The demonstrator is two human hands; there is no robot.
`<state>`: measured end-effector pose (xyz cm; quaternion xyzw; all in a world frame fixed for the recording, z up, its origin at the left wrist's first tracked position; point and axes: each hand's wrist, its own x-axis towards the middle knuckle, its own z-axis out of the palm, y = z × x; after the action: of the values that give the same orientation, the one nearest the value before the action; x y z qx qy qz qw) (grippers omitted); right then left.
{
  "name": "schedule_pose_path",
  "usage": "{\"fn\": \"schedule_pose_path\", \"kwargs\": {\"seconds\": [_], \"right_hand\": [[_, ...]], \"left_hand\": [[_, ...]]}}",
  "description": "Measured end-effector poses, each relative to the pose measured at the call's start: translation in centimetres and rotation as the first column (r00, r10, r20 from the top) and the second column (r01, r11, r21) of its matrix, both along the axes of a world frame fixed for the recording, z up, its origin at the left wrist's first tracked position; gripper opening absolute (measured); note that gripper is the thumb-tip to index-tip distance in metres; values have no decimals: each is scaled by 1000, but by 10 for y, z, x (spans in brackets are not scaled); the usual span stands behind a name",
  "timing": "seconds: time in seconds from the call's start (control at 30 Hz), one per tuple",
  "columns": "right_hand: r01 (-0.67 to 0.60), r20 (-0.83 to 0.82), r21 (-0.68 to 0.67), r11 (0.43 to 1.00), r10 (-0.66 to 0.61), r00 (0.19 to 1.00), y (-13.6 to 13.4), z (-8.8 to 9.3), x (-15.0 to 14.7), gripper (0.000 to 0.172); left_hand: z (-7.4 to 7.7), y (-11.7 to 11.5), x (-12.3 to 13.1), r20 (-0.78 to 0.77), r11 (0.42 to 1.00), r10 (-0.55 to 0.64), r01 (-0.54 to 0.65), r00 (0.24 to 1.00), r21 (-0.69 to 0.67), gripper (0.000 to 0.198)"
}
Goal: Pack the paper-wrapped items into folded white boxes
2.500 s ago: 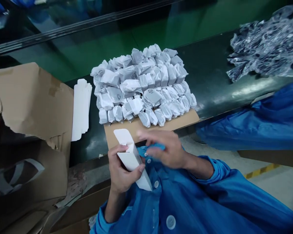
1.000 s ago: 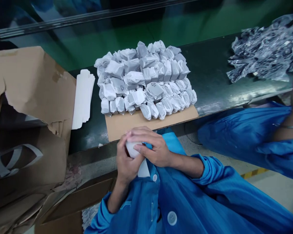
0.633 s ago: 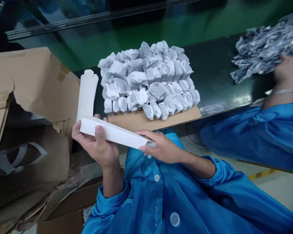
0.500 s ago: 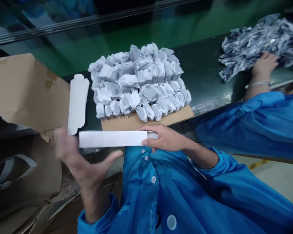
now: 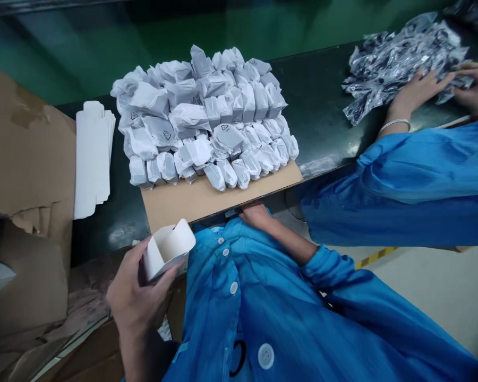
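My left hand point(image 5: 133, 294) is closed around a small white cardboard box point(image 5: 153, 260). The box's open end, with a flap standing up, faces me, and I see only its pale inner walls. Low against the table's front edge is my right hand point(image 5: 257, 215); its fingers are hidden there, so I cannot tell whether they hold anything. Beyond both hands, many small packets in white wrapping point(image 5: 227, 138) are piled in rows on a brown cardboard sheet point(image 5: 223, 199). Some wrappers carry a printed triangle mark.
Flat white cartons point(image 5: 92, 159) lie stacked left of the packets, beside a large torn cardboard box point(image 5: 27, 154). To the right, a co-worker's hands point(image 5: 418, 93) touch a heap of shiny clear plastic bags point(image 5: 402, 63) on the dark green table point(image 5: 314, 95).
The white box has passed from my right hand to my left and turned its open end toward me. My right hand has drawn back to the table edge. A co-worker's second hand has appeared.
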<state>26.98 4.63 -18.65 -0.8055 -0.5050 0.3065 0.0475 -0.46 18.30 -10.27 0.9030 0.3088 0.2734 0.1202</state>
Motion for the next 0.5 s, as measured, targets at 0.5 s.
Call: {"fn": "schedule_pose_path", "kwargs": {"seconds": [0.5], "right_hand": [[122,-144,952,280,59,988,-53,75,-63,52]], "left_hand": [[-11,-5,19,87,995,96,-91,992,-51,82]]}}
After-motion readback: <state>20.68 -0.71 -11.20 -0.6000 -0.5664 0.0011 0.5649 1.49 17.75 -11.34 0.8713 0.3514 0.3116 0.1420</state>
